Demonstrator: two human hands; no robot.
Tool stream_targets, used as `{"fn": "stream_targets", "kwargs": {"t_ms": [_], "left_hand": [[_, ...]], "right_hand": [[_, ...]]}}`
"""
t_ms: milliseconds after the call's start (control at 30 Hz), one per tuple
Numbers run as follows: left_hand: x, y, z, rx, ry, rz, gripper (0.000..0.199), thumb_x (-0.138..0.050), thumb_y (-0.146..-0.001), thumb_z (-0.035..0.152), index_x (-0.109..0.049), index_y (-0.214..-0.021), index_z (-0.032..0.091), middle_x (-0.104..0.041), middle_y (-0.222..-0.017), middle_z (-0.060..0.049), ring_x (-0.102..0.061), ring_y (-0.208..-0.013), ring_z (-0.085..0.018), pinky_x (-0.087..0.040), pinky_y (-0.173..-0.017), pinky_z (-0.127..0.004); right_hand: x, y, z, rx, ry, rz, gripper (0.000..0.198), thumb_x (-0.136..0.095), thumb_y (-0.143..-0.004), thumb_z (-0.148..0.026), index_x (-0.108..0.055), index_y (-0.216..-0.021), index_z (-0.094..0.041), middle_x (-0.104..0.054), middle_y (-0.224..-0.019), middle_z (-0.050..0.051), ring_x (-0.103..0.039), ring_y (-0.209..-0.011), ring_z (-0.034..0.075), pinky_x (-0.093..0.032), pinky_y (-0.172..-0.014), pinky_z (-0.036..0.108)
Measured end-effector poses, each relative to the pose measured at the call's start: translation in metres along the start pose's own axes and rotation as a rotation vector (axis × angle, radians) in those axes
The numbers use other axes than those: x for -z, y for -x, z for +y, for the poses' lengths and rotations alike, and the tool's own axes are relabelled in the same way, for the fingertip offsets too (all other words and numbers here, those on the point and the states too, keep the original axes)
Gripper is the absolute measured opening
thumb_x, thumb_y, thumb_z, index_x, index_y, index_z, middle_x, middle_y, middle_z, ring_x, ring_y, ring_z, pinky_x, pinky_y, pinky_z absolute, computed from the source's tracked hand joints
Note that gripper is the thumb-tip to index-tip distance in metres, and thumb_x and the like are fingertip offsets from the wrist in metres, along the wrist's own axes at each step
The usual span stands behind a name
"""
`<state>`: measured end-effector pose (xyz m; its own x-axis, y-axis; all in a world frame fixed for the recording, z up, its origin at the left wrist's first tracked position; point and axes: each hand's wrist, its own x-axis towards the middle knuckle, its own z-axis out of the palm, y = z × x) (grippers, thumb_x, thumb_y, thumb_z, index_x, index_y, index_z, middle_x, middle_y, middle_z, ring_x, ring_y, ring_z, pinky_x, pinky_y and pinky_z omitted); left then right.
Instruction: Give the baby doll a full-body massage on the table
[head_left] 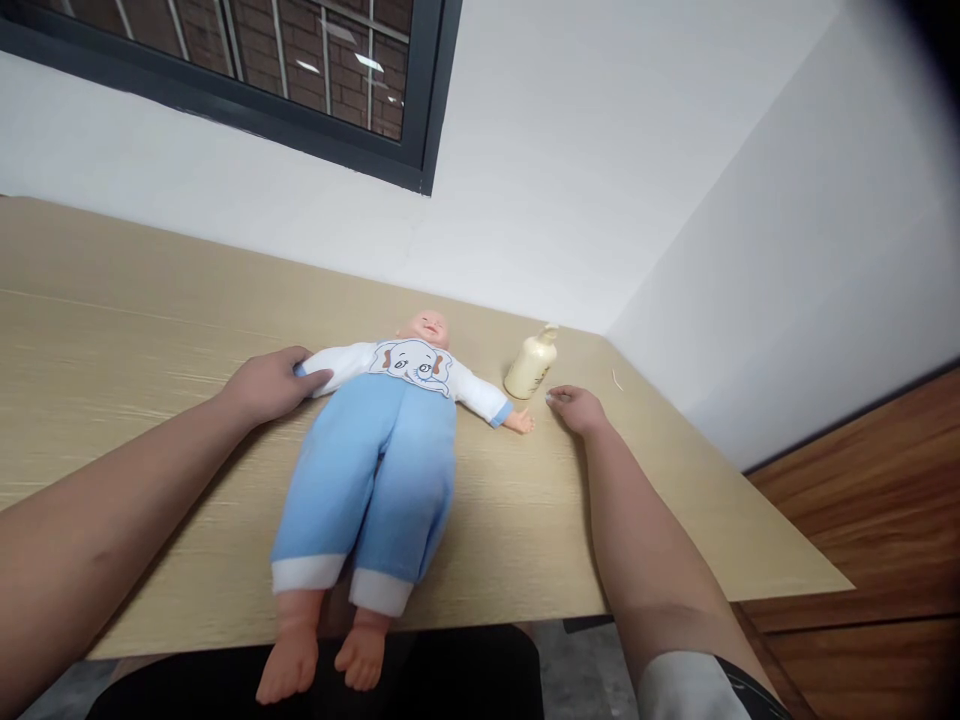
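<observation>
Closing narrowly around the end of the doll's sleeve (341, 366), the left hand (270, 388) is probably steadying the doll (382, 440), which is lying face-up on the table (525, 560), feet (289, 655) overhanging the near edge. The right hand (579, 408) is hovering or resting beside the pump bottle (532, 365), fingers curling; whether its grip is holding anything, I cannot tell. The bottle is standing upright, its opaque wall hiding any contents.

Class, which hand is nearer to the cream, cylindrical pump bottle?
Right. The right hand is just right of the cream, cylindrical pump bottle, slightly nearer the camera; the left hand is across the doll in blue trousers, holding its sleeve cuff.
</observation>
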<state>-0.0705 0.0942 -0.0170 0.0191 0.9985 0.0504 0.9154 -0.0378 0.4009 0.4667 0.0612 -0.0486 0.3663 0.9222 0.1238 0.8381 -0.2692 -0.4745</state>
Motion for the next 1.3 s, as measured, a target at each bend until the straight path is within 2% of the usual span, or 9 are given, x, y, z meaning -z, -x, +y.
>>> {"fn": "stream_targets", "kwargs": {"t_ms": [133, 267, 467, 633, 767, 900, 1133, 1300], "left_hand": [[0.0, 0.0, 0.0, 0.002, 0.015, -0.004, 0.051, -0.048, -0.084, 0.064, -0.063, -0.112, 0.025, -0.07, -0.11, -0.006, -0.063, -0.1, -0.029, -0.044, -0.076, -0.034], [-0.001, -0.001, -0.003, -0.001, 0.019, 0.002, 0.052, -0.048, -0.083, 0.066, -0.064, -0.112, 0.024, -0.071, -0.107, -0.007, -0.064, -0.097, -0.029, -0.044, -0.074, -0.033], [-0.001, -0.002, -0.006, -0.004, 0.015, 0.005, 0.053, -0.048, -0.084, 0.066, -0.064, -0.113, 0.025, -0.071, -0.111, -0.006, -0.064, -0.099, -0.029, -0.045, -0.076, -0.034], [-0.001, -0.002, -0.003, 0.0, 0.003, -0.003, 0.051, -0.048, -0.085, 0.065, -0.063, -0.112, 0.025, -0.071, -0.107, -0.006, -0.064, -0.097, -0.029, -0.044, -0.074, -0.033], [-0.001, -0.002, -0.002, -0.002, -0.008, -0.007, 0.051, -0.047, -0.085, 0.064, -0.062, -0.112, 0.025, -0.07, -0.109, -0.007, -0.063, -0.098, -0.029, -0.043, -0.075, -0.033], [0.0, -0.001, -0.002, -0.003, -0.005, -0.009, 0.051, -0.047, -0.085, 0.065, -0.062, -0.112, 0.025, -0.07, -0.11, -0.007, -0.063, -0.099, -0.029, -0.044, -0.076, -0.033], [-0.002, -0.003, -0.003, -0.009, -0.01, -0.006, 0.054, -0.047, -0.084, 0.066, -0.063, -0.114, 0.024, -0.071, -0.11, -0.007, -0.064, -0.099, -0.03, -0.045, -0.077, -0.034], [-0.002, -0.004, -0.004, -0.011, -0.004, -0.008, 0.052, -0.047, -0.084, 0.066, -0.063, -0.112, 0.025, -0.071, -0.109, -0.006, -0.064, -0.098, -0.03, -0.044, -0.076, -0.034]], "right_hand": [[-0.003, -0.004, -0.002, 0.003, 0.044, -0.007, 0.025, -0.064, -0.082, -0.042, -0.075, -0.097, -0.025, -0.075, -0.09, 0.004, -0.066, -0.083, 0.019, -0.048, -0.081, 0.03], [-0.005, -0.007, -0.002, -0.006, 0.069, 0.006, 0.022, -0.065, -0.081, -0.042, -0.073, -0.09, -0.024, -0.075, -0.089, 0.003, -0.065, -0.083, 0.02, -0.048, -0.079, 0.03], [0.002, -0.001, 0.0, 0.022, 0.034, 0.035, 0.034, -0.066, -0.081, -0.044, -0.073, -0.109, -0.025, -0.075, -0.106, 0.007, -0.068, -0.094, 0.022, -0.051, -0.083, 0.031], [0.012, 0.005, -0.002, 0.104, 0.052, 0.032, 0.044, -0.065, -0.073, -0.015, -0.075, -0.115, -0.025, -0.066, -0.132, 0.008, -0.062, -0.12, 0.025, -0.046, -0.102, 0.03], [0.01, 0.003, -0.005, 0.129, 0.097, -0.015, 0.053, -0.064, -0.068, -0.007, -0.076, -0.114, -0.029, -0.057, -0.145, 0.005, -0.056, -0.13, 0.028, -0.042, -0.108, 0.034], [0.005, 0.0, -0.005, 0.114, 0.126, -0.043, 0.046, -0.062, -0.068, -0.006, -0.079, -0.104, -0.028, -0.061, -0.14, 0.005, -0.057, -0.128, 0.028, -0.043, -0.106, 0.034], [0.003, 0.002, -0.003, 0.1, 0.099, -0.025, 0.041, -0.058, -0.07, -0.007, -0.079, -0.099, -0.027, -0.07, -0.126, 0.003, -0.064, -0.118, 0.023, -0.046, -0.101, 0.03], [0.01, 0.008, -0.004, 0.052, 0.052, 0.06, 0.052, -0.059, -0.07, -0.011, -0.072, -0.119, -0.024, -0.067, -0.132, 0.008, -0.064, -0.118, 0.026, -0.05, -0.098, 0.033]]}}
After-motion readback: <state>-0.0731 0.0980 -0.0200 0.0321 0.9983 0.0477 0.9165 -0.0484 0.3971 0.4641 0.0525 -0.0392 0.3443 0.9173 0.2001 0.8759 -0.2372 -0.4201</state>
